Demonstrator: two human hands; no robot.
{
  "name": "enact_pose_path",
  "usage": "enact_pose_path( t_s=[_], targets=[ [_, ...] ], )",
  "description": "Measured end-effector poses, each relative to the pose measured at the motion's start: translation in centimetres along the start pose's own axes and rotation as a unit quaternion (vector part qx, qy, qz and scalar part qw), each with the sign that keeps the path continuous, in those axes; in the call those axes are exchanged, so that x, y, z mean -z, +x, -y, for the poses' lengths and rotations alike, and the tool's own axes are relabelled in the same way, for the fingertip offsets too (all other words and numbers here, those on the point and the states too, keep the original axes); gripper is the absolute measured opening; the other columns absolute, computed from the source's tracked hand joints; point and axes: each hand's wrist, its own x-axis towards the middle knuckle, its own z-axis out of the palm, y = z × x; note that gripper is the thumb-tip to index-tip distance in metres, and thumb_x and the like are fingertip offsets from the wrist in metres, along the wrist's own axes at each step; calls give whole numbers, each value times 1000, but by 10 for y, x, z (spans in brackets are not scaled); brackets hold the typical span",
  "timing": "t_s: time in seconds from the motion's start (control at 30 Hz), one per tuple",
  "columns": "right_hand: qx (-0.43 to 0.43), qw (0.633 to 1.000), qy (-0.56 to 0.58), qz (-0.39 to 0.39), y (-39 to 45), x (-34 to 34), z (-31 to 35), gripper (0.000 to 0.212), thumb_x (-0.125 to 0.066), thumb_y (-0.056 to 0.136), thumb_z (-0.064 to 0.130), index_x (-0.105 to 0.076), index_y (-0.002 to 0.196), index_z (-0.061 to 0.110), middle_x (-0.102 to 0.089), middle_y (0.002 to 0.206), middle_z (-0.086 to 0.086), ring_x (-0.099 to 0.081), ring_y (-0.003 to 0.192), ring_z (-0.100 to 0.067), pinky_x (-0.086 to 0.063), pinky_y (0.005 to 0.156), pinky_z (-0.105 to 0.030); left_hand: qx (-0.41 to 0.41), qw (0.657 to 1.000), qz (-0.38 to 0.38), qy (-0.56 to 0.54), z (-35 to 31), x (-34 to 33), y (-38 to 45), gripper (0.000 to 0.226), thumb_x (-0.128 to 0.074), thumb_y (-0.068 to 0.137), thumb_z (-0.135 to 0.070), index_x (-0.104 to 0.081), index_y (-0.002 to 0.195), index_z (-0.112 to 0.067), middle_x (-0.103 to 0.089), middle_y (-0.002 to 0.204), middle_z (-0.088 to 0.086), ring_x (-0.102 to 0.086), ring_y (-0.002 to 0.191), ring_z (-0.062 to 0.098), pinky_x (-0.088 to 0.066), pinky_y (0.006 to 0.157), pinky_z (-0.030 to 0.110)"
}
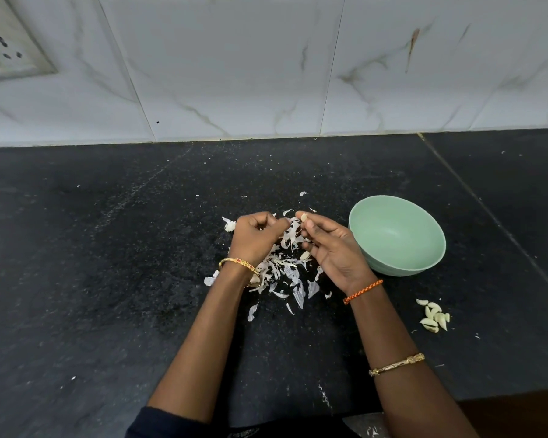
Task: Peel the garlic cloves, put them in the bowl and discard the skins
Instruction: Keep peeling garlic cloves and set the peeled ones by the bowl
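Black counter (108, 279): right hand (332, 248) fingers pinch garlic clove (304, 217); left hand (255, 238) curled

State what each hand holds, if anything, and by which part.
The right hand pinches a garlic clove by its lower end, between thumb and fingertips. Whether the curled left hand holds anything cannot be told.

Stone, tile, papery skins

A matt speckled counter (108, 279), glossy veined wall tiles (234, 64) and a smooth bowl (431, 245) are seen; skins (285, 270) look papery.
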Motion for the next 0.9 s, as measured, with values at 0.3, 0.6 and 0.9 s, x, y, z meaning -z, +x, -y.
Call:
enact_pose_path(
  t_s=[0.3, 0.6, 0.9],
  targets=[
    [-6, 998, -68, -14, -3, 2, 1, 11, -65, 84, 0, -71, 91, 4, -69, 78, -5, -61, 74, -11, -54, 66, -20, -90, 989, 85, 81, -3, 14, -1, 6, -72, 83, -14, -74, 88, -16, -70, 85, -5, -58, 64, -3, -47, 62, 15],
    [-48, 998, -8, -26, -3, 0, 3, 10, -62, 86, -4, -68, 92, 0, -72, 82, -13, -69, 74, -15, -56, 67, -21, -111, 977, 132, 130, -3, 21, 0, 14, -69, 85, -13, -71, 86, -27, -60, 80, -13, -40, 54, 14, -37, 51, 19],
    [-72, 993, 81, -48, -3, -5, 3, 12, -56, 87, -9, -65, 94, -4, -71, 85, -15, -71, 77, -18, -57, 69, -21, -137, 971, 101, 170, 7, 17, 3, 15, -72, 81, -13, -70, 83, -28, -57, 80, -10, -35, 49, 4, -34, 49, 19]
  ],
)
